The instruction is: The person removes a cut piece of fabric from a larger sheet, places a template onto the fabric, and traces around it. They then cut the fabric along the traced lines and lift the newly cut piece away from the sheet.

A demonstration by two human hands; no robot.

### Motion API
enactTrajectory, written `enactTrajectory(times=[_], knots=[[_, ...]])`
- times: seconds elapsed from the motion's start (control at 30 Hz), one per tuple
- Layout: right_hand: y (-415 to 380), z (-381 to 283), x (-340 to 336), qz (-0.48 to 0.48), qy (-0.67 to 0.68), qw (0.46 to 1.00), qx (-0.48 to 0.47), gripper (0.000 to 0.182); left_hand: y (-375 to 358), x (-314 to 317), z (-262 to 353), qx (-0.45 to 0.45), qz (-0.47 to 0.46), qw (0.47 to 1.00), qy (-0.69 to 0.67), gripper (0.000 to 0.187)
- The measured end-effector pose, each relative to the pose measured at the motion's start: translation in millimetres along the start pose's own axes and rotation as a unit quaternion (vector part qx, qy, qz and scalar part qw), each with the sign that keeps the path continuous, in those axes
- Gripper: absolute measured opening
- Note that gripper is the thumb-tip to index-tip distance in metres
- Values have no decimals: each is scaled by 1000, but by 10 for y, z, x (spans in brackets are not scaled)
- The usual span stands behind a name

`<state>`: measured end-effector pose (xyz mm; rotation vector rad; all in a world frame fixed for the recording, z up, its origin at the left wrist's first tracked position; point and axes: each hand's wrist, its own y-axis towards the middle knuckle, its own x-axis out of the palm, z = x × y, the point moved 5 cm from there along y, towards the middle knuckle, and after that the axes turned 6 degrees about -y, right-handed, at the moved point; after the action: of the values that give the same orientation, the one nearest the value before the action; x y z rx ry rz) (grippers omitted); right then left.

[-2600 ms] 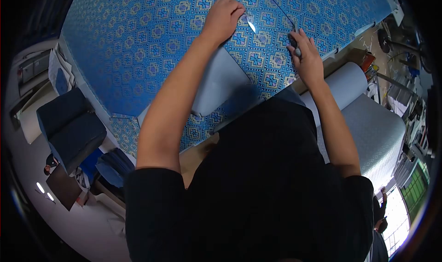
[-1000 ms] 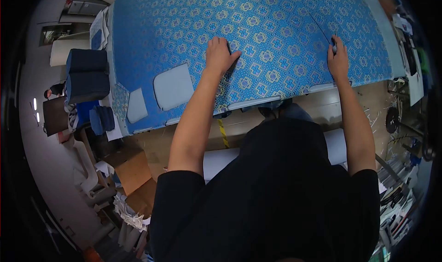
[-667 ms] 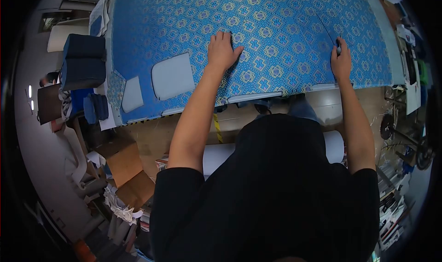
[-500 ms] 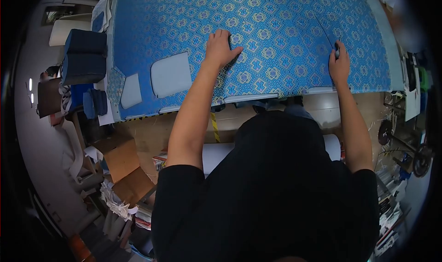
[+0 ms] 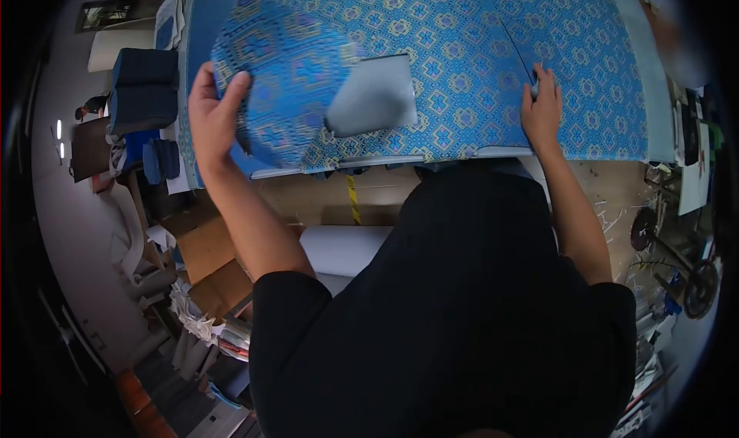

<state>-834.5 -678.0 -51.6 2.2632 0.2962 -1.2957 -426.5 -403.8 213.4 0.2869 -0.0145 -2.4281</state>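
My left hand (image 5: 218, 115) grips a cut piece of blue patterned fabric (image 5: 289, 84) at its left edge, thumb on top. The piece is raised over the sheet and blurred by motion. Beneath it spreads the large blue patterned fabric (image 5: 462, 61). To the right of the piece, a cut-out opening (image 5: 377, 95) bares a pale grey surface; the lifted piece overlaps the opening's left side. At the right, my right hand (image 5: 543, 108) is closed around a small grey-handled tool (image 5: 534, 86). A thin dark line runs from it up and left over the fabric.
Left of the table stand dark blue padded blocks (image 5: 144, 91). An opened cardboard box (image 5: 208, 253) and scraps lie at lower left. A white roll (image 5: 342, 249) sits below the table edge. Weight-like discs on a bar (image 5: 700, 288) stand at right.
My left hand, earlier lying on the fabric, has moved left and lifted the cut piece, exposing a new opening. My right hand has shifted slightly left with the tool.
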Motion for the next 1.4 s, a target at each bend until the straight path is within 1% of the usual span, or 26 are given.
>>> enactTrajectory(times=[0.03,0.07,0.1,0.13,0.17,0.2,0.23,0.27,0.3,0.37,0.4,0.43,0.47,0.5,0.53,0.57,0.6,0.63,0.67,0.7,0.77,0.9,0.97,1.1,1.3,1.4], knots=[[3,-29,-14,-8,9,1000,-8,43,57,-234,-118,-16,28,999,29,30],[-21,-33,-44,-18,16,1000,-15,43,118,-491,-375,-35,53,996,57,39],[-40,-29,-83,-22,13,1000,-14,43,143,-874,-814,-38,104,958,264,50],[-51,-61,-127,-27,8,999,-38,44,140,-1090,-1114,-36,148,875,459,61],[-71,-107,-174,-31,4,998,-61,45,-55,-825,-1062,-119,125,748,641,81],[-122,-147,-258,-33,2,998,-57,45,-112,-639,-1220,-118,120,748,641,81],[-190,-196,-338,-65,14,996,-64,45,-192,-496,-1515,-104,128,827,538,80],[-244,-203,-390,-99,24,992,-72,45,-264,-288,-1720,-92,134,891,424,79],[-301,-171,-427,-105,19,992,-72,45,-332,144,-1757,-73,90,900,420,78],[-401,-131,-407,-163,163,968,-96,44,-492,1106,-1831,-19,22,925,380,74],[-428,-75,-399,-166,158,969,-98,44,-570,1513,-1861,16,-3,939,343,71],[-444,18,-383,-165,182,967,-60,44,-633,1860,-1849,29,-36,948,316,71],[-460,110,-369,-164,205,965,-22,43,-681,2143,-1819,43,-69,954,288,72],[-453,184,-343,-166,200,965,-24,43,-710,2355,-1822,65,-93,945,307,72],[-410,261,-357,-119,160,979,-51,41,-735,2543,-1822,86,-118,934,326,73],[-377,281,-429,-72,119,987,-76,39,-768,2690,-1838,87,-138,938,308,73],[-347,323,-460,-72,115,988,-77,39,-819,2811,-1836,100,-143,928,329,71],[-308,358,-474,-92,103,987,-86,36,-867,2913,-1844,115,-149,917,352,70],[-288,369,-508,-113,92,985,-93,34,-887,2971,-1849,119,-134,931,318,64],[-251,398,-552,-114,90,985,-90,34,-921,3018,-1867,119,-137,931,316,64],[-179,435,-574,-156,84,978,-108,34,-999,3073,-1844,135,-138,921,339,58],[-132,571,-582,-169,76,975,-120,36,-1004,3080,-1768,135,-136,922,337,54],[-161,595,-577,-160,66,972,-161,37,-995,3073,-1762,139,-134,921,337,52],[-188,616,-548,-156,103,971,-152,37,-978,3064,-1760,135,-120,924,338,50],[-166,588,-496,-185,93,962,-179,32,-973,3053,-1729,118,-107,924,347,50],[-176,583,-514,-177,98,964,-174,30,-978,3064,-1719,116,-113,922,352,50]])
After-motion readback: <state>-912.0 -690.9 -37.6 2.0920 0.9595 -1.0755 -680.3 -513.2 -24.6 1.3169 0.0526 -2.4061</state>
